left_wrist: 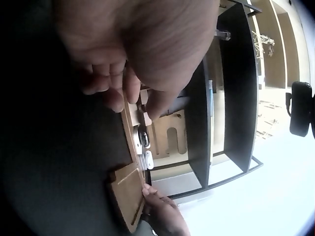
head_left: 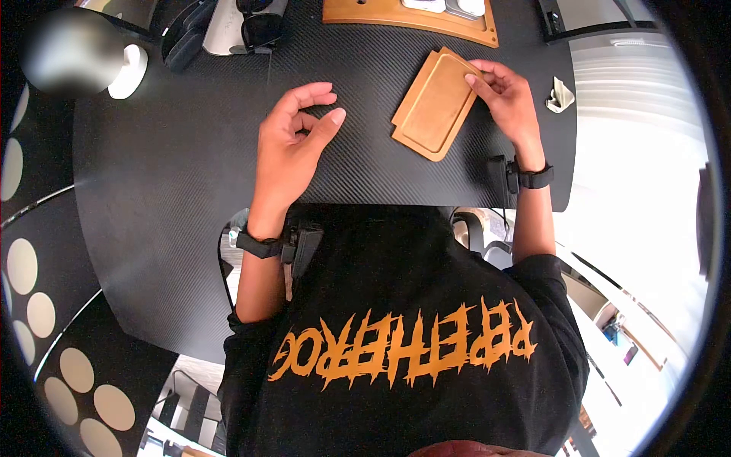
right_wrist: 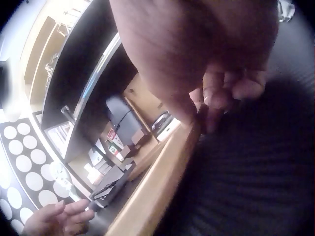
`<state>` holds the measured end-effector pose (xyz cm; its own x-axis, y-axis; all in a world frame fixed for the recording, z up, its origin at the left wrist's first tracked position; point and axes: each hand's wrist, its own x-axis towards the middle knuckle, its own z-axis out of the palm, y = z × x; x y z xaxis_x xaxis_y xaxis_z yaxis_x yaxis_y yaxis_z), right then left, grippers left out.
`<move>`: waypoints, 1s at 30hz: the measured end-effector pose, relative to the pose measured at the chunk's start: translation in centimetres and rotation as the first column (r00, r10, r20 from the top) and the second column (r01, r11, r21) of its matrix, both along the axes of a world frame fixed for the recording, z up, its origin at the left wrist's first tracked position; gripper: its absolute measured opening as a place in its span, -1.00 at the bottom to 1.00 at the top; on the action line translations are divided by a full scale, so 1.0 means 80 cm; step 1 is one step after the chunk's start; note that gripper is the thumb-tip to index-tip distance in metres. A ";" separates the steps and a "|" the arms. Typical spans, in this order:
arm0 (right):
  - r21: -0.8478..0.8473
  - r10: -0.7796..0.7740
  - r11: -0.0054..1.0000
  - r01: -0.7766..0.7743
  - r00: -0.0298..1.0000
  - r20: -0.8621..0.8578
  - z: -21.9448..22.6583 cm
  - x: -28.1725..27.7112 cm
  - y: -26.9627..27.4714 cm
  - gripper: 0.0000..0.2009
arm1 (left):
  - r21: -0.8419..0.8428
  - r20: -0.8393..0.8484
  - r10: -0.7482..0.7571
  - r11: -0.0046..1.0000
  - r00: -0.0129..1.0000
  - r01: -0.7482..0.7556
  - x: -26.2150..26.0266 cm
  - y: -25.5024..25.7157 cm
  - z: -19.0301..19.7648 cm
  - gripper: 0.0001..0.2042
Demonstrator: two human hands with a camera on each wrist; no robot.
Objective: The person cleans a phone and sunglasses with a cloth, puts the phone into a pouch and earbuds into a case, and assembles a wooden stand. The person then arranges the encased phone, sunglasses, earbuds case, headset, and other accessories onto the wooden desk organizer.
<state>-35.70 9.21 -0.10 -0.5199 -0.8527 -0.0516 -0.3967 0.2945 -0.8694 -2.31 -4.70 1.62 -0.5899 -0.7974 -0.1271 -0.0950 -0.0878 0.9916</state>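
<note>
Left hand [head_left: 293, 145] is empty, fingers loosely curved, just above left of centre. Right hand [head_left: 510, 103] pinches the wooden tray [head_left: 435, 107] by its edge, upper right. Tray's probably light, stiff, slightly slick; I'd grab the rim. Underside's hidden, and the wooden organizer [head_left: 381, 14] gets cut off up top.

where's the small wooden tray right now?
In the head view, the small wooden tray is right of centre, its right edge pinched in the right grip, below the wooden stand at the top.
</note>
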 end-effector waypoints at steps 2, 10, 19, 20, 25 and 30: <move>0.022 -0.028 0.999 0.030 0.996 -0.084 0.004 -0.002 0.000 -0.71 | -0.009 -0.023 0.001 1.000 1.000 -0.002 0.001 -0.001 -0.007 -0.62; 0.037 -0.072 0.996 0.084 0.964 -0.256 0.008 -0.024 -0.002 -0.84 | -0.004 0.002 -0.002 1.000 1.000 0.002 0.002 0.002 -0.006 -0.62; 0.053 -0.083 0.994 0.098 0.967 -0.240 0.009 -0.016 0.003 -0.55 | 0.010 0.021 -0.004 1.000 1.000 0.003 0.002 0.002 -0.004 -0.61; 0.126 -0.079 0.983 0.137 0.921 -0.383 0.020 -0.006 0.006 -0.38 | 0.006 0.031 0.002 1.000 1.000 -0.002 0.003 0.003 -0.003 -0.60; 0.184 0.138 0.982 -0.042 0.823 -0.551 0.040 0.024 0.021 0.00 | -0.190 0.252 -0.167 0.957 0.953 0.218 0.005 0.013 0.011 -0.56; 0.236 0.148 0.971 -0.033 0.859 -0.490 0.048 0.043 0.013 0.02 | -0.377 0.401 -0.214 0.847 0.891 0.374 -0.009 0.018 0.015 -0.53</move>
<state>-32.27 10.26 3.77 -0.4444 -0.8958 0.0104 -0.7947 0.3889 -0.4661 -3.01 -3.29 2.82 -0.7905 -0.6110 -0.0421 -0.3745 0.4278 0.8226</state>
